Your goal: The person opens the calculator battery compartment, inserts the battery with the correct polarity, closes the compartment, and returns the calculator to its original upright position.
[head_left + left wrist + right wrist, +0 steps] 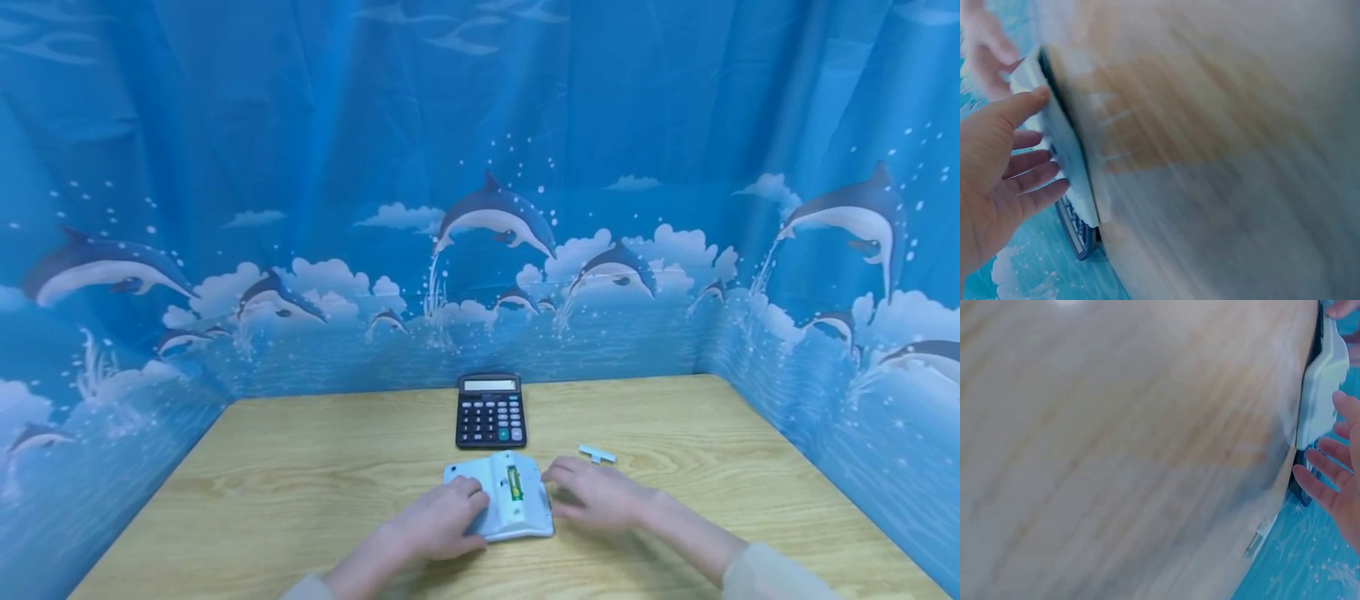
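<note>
A white device [487, 522], shaped like a desk calculator lying on its face, rests on the table with its raised back upward. In its uncovered battery slot sits a green battery [514, 483]. My left hand [448, 518] is at the device's left side; the left wrist view shows its thumb by the near edge and its loose fingers over the back. Beside the right edge is my right hand [596, 493], fingers spread and loosely bent, holding nothing. A small white battery cover [597, 453] lies on the table just beyond that hand.
A black calculator [491, 410] lies face up behind the white device, near the back edge of the wooden table [315, 454]. Blue curtain [360, 192] with dolphins surrounds the table at the back and both sides.
</note>
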{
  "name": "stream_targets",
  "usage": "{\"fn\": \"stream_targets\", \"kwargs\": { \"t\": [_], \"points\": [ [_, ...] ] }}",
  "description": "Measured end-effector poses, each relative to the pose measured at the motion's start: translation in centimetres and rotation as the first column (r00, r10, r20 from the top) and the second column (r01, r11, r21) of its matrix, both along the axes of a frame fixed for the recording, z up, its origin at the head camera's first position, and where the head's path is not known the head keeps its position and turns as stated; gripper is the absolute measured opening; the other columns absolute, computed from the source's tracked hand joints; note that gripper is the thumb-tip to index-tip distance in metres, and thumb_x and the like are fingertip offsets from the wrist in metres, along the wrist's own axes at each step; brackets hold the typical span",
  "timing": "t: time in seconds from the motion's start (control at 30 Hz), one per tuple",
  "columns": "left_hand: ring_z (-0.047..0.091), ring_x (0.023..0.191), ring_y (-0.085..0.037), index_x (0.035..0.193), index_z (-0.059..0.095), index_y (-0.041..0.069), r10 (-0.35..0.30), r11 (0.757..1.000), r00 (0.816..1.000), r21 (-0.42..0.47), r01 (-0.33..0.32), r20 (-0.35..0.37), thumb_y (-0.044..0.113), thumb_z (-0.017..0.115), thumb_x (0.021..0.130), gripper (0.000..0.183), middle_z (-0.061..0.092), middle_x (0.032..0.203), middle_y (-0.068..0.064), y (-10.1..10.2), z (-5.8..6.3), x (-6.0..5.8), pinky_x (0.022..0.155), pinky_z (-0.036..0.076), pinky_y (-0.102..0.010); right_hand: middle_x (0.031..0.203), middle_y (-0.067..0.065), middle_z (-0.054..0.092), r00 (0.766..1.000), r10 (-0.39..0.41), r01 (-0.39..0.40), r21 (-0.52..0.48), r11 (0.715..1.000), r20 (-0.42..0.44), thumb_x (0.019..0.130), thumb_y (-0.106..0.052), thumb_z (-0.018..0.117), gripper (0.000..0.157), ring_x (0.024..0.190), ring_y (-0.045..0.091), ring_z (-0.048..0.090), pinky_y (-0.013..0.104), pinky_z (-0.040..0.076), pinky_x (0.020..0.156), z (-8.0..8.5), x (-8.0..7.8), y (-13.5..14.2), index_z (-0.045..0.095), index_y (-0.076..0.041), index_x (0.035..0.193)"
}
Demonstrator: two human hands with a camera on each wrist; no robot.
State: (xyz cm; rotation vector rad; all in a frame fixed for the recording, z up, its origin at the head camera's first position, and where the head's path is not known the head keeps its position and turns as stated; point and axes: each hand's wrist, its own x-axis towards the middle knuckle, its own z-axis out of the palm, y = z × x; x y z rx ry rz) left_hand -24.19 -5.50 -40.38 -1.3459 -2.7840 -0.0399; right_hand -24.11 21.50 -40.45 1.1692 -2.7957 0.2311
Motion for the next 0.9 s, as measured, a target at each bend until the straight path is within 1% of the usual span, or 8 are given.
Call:
{"fn": "stream_targets", "kwargs": {
  "t": [0.1,0.2,0.27,0.37,0.47,0.57,0.7,0.9],
  "points": [
    [0.047,0.082,-0.004,0.105,0.06,0.014,-0.014,1.0,1.0,-0.02,0.014,-0.01,0.042,0.069,0.079,0.039,0.053,0.095,0.005,0.0,-0.1,-0.2,0.071,0.045,-0.018,0.114,0.006,0.057,0.999,-0.038,0.037,-0.019,0.999,-0.021,0.087,-0.028,0.063,0.04,0.103,0.021,0.056,0.036,0.049,0.085,0.4,-0.5,0.6,0.056,-0.005,0.119],
    [0.047,0.082,-0.004,0.104,0.06,0.015,-0.024,0.999,1.0,-0.032,0.024,-0.011,0.042,0.069,0.079,0.038,0.053,0.095,0.006,-0.1,-0.1,-0.3,0.071,0.045,-0.017,0.109,0.007,0.059,0.998,-0.042,0.041,-0.037,0.998,-0.048,0.085,-0.019,0.065,0.034,0.099,0.022,0.058,0.037,0.05,0.083,0.9,-1.1,1.4,0.058,-0.004,0.115],
    [0.047,0.084,-0.004,0.104,0.06,0.015,-0.03,0.999,0.999,-0.041,0.03,-0.01,0.041,0.07,0.078,0.038,0.053,0.097,0.005,-0.1,0.0,-0.3,0.073,0.045,-0.018,0.105,0.006,0.059,0.997,-0.044,0.042,-0.042,0.998,-0.061,0.082,-0.013,0.067,0.031,0.096,0.022,0.059,0.036,0.051,0.08,1.2,-1.6,2.1,0.061,-0.004,0.111],
    [0.05,0.089,-0.006,0.108,0.06,0.014,-0.03,0.998,1.0,-0.053,0.03,-0.003,0.039,0.071,0.078,0.04,0.055,0.102,0.003,-0.2,0.1,-0.2,0.078,0.046,-0.02,0.098,0.004,0.059,0.993,-0.04,0.035,-0.047,0.998,-0.115,0.078,-0.003,0.069,0.027,0.09,0.022,0.059,0.035,0.052,0.074,1.4,-2.4,3.3,0.063,-0.004,0.104],
    [0.052,0.096,-0.008,0.111,0.06,0.014,-0.023,0.998,1.0,-0.058,0.023,0.001,0.038,0.071,0.078,0.043,0.056,0.107,0.001,-0.3,0.2,-0.1,0.083,0.046,-0.022,0.094,0.003,0.058,0.988,-0.044,0.037,-0.051,0.998,-0.151,0.075,0.001,0.07,0.026,0.086,0.022,0.06,0.035,0.052,0.071,1.6,-3.1,4.4,0.064,-0.004,0.1],
    [0.052,0.098,-0.009,0.113,0.06,0.014,-0.014,0.998,1.0,-0.061,0.014,0.003,0.037,0.071,0.078,0.043,0.056,0.109,0.001,-0.3,0.3,0.0,0.084,0.046,-0.023,0.093,0.003,0.058,0.988,-0.044,0.037,-0.043,0.998,-0.149,0.074,0.001,0.071,0.024,0.086,0.023,0.059,0.036,0.052,0.072,1.6,-3.6,5.1,0.066,-0.005,0.097],
    [0.052,0.098,-0.009,0.112,0.061,0.014,-0.006,0.998,1.0,-0.06,0.006,0.009,0.036,0.072,0.077,0.044,0.056,0.109,0.001,-0.3,0.3,0.0,0.085,0.045,-0.023,0.092,0.001,0.058,0.994,-0.029,0.027,-0.017,0.999,-0.105,0.075,-0.001,0.071,0.023,0.084,0.02,0.059,0.033,0.052,0.071,1.6,-4.1,5.7,0.068,-0.006,0.097],
    [0.053,0.099,-0.01,0.113,0.061,0.013,-0.003,0.998,1.0,-0.06,0.004,0.011,0.036,0.073,0.077,0.044,0.057,0.11,0.0,-0.3,0.3,0.0,0.085,0.046,-0.023,0.089,-0.001,0.055,0.996,0.012,-0.003,0.099,0.995,-0.089,0.075,0.002,0.071,0.028,0.078,0.013,0.056,0.025,0.049,0.064,1.3,-4.6,6.0,0.069,-0.008,0.101]
  ]
}}
